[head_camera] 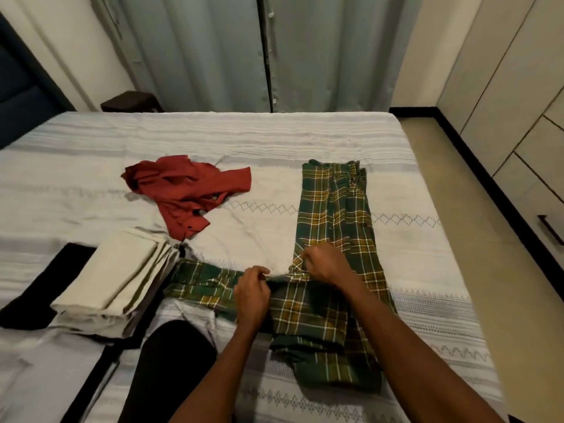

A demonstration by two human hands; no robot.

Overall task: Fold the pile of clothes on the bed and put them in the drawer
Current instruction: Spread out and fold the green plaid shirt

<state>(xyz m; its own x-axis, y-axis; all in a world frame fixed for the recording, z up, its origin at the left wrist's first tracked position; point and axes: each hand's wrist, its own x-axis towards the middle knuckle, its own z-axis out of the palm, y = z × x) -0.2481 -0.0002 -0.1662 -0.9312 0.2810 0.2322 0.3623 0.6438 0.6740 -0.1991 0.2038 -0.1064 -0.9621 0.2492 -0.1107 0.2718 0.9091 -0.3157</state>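
Head view, looking down at the bed (412, 270). Your left hand (251, 293) and right hand (323, 265) both sit on the green plaid shirt (332, 209), which lies spread along the right half of the striped bedcover, one sleeve reaching left toward the folded pile. The left fingers (259, 271) curl over a raised fold of plaid cloth and grip it; the right fingers are bent down into the fabric near the sleeve seam and appear to pinch it, though the blur makes the exact hold hard to read. A crumpled red shirt (189, 193) lies unfolded farther up the bed, well apart from both hands. At the left edge, a stack of folded beige cloth (122, 279) rests partly on a black garment (45, 288). Your dark-clad knee (171, 361) rests on the near edge of the bed. Grey curtains (198, 50) hang behind the bed; pale cabinet fronts with drawers (537, 148) line the right wall.
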